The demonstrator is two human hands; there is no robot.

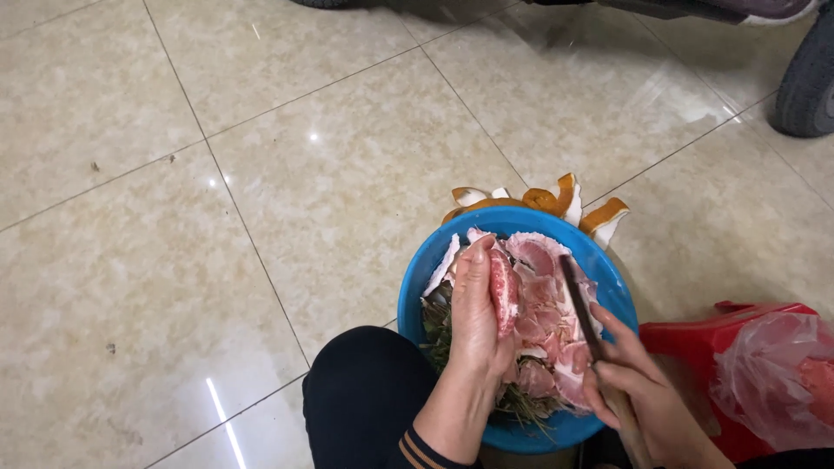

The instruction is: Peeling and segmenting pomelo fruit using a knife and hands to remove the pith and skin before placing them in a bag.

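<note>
Left hand (476,317) grips a pink fruit segment (503,291) over the blue bowl (417,295); right hand (638,391) clasps a knife (580,308) beside it

Even, fairly bright indoor light falls from above. The glossy tiled floor (174,260) throws back small white glints at centre left and a streak at the lower left. Soft shadow sits at the top edge. The centre is sharp; the upper right shows slight smear and wide-angle stretch.
</note>
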